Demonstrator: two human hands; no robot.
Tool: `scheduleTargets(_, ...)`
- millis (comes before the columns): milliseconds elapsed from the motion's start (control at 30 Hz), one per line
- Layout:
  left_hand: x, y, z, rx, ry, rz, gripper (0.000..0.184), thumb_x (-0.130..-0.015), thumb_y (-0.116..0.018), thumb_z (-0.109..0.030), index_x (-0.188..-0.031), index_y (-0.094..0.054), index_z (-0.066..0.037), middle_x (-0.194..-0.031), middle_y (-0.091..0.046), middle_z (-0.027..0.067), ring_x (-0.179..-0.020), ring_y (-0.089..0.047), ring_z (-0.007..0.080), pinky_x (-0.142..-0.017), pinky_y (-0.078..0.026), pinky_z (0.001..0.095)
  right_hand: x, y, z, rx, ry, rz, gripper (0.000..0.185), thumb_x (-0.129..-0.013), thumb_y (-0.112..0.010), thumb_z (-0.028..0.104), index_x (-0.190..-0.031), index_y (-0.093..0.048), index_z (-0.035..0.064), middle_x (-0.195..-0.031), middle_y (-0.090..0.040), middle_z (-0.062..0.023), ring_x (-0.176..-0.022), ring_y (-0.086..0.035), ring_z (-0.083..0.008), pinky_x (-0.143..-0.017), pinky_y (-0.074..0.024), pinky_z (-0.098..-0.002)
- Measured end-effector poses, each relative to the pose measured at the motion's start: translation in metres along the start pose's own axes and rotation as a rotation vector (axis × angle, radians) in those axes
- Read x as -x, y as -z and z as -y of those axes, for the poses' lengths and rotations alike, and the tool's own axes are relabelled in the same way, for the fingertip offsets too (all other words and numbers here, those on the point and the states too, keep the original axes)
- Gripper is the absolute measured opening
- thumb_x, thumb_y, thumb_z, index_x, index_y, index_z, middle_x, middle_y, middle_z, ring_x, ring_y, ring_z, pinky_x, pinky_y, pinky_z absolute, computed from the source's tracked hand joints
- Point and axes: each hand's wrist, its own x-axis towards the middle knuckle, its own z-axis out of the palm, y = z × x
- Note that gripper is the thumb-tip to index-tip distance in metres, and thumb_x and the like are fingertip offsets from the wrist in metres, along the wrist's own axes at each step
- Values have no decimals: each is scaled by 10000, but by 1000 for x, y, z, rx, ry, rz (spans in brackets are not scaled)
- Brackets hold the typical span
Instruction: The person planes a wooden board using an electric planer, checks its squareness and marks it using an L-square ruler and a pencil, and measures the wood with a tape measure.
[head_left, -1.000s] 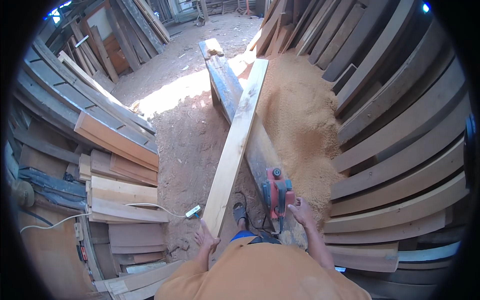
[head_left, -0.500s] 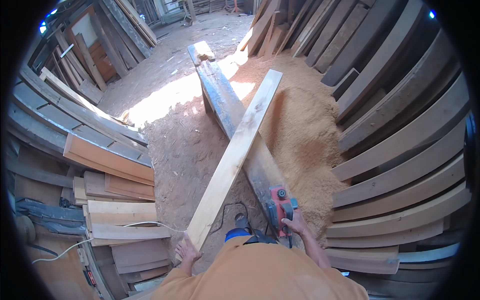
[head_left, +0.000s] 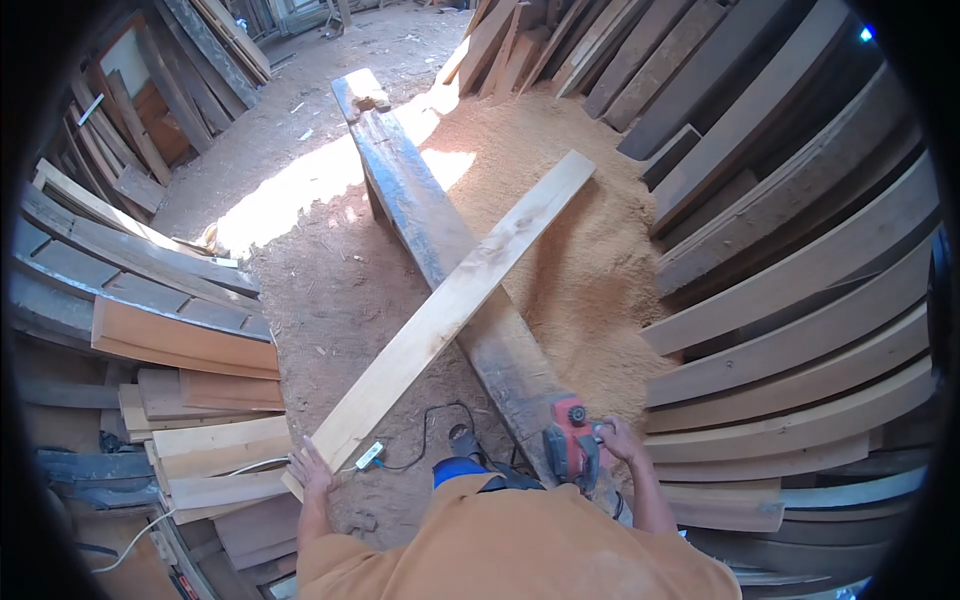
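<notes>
A long pale board (head_left: pixel 455 305) lies crosswise over a narrow bench beam (head_left: pixel 420 200). My left hand (head_left: pixel 312 470) grips the board's near end, fingers over its edge. At the bench's near end sits a red and black electric planer (head_left: pixel 573 440). My right hand (head_left: pixel 622 442) is at the planer's right side, with its fingers curled against it; the palm side is hidden. A dark cord (head_left: pixel 425 440) runs on the ground to a white socket block (head_left: pixel 369 456) near the board's near end.
Stacked planks (head_left: pixel 790 385) line the right side, and shorter boards (head_left: pixel 225 450) are piled at left. A sawdust heap (head_left: pixel 590 270) lies right of the bench. More planks (head_left: pixel 180 85) lean at the far left. A foot (head_left: pixel 463 440) stands beside the bench.
The board has swung clockwise on the bench, its near end moving left with my left hand. My right hand has shifted from the planer's rear handle to its right side. The socket block now shows.
</notes>
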Motion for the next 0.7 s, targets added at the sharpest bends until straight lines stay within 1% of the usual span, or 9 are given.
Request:
scheduleTargets(67, 2, 60, -51, -63, -157, 18, 1478, -633, -916, -477, -1649, 122, -205, -1666, 73, 353, -1550, 69, 527, -1237, 11, 646, -30, 3, -18, 138, 37, -140, 602, -915, -649, 426, -1297, -626, -39, -1181, -707, -257, -1134, -677, -365, -998, -511, -432)
scheduleTargets(133, -2, 99, -114, -49, -326, -46, 1414, -656, -880, -539, -1662, 55, -202, -1670, 73, 341, -1548, 73, 527, -1237, 5, 647, -37, 6, -7, 177, 9, -182, 607, -912, -637, 410, -1313, -621, -46, -1225, -685, -275, -1170, -659, -393, -1016, -506, -440)
scheduleTargets(200, -14, 115, -178, 8, -439, -121, 1404, -668, -888, -516, -1661, 52, -195, -1673, 38, 340, -1546, 59, 535, -1226, -19, 675, -44, 7, 9, 179, 3, -190, 604, -907, -633, 397, -1316, -622, -48, -1244, -676, -285, -1184, -651, -405, -1022, -504, -444)
scheduleTargets(267, -27, 127, -238, 36, -519, -104, 1357, -704, -872, -454, -1661, 58, -206, -1661, 37, 366, -1533, 29, 570, -1218, -28, 687, -44, 4, 17, 143, 11, -163, 593, -901, -637, 387, -1309, -629, -43, -1236, -678, -286, -1176, -655, -401, -1017, -507, -446)
scheduleTargets(367, -66, 100, -301, 133, -450, -222, 1321, -708, -862, -287, -1664, 48, -240, -1645, -13, 397, -1521, -6, 601, -1217, -8, 688, -31, -1, 21, 138, -9, -175, 581, -892, -642, 381, -1294, -637, -38, -1238, -677, -284, -1174, -656, -403, -1014, -507, -448)
scheduleTargets(467, -72, 111, -320, 107, -410, -170, 1317, -702, -842, -168, -1662, 53, -277, -1627, -68, 421, -1504, -51, 629, -1215, -4, 690, -21, -3, -1, 155, -27, -210, 575, -892, -657, 398, -1271, -654, -35, -1259, -673, -274, -1185, -655, -389, -1008, -514, -431)
scheduleTargets(500, -75, 107, -316, 126, -461, -229, 1327, -696, -862, -152, -1660, 31, -334, -1619, -105, 426, -1495, -99, 633, -1217, -42, 682, -16, -2, -7, 142, -48, -225, 570, -890, -663, 391, -1269, -656, -35, -1255, -673, -276, -1181, -655, -392, -1009, -514, -437)
scheduleTargets(600, -93, 101, -303, 163, -565, -246, 1309, -698, -879, -154, -1659, -14, -362, -1615, -133, 419, -1498, -131, 614, -1215, -102, 665, -1, 6, -10, 121, -105, -265, 567, -886, -677, 373, -1285, -648, -30, -1259, -667, -283, -1187, -646, -405, -1018, -507, -451)
scheduleTargets(700, -104, 104, -300, 124, -581, -246, 1283, -707, -887, -161, -1657, -53, -376, -1615, -161, 404, -1507, -164, 580, -1207, -151, 647, -10, 32, -3, 182, -130, -313, 591, -892, -686, 358, -1337, -610, -22, -1291, -643, -294, -1227, -613, -420, -1046, -486, -460)
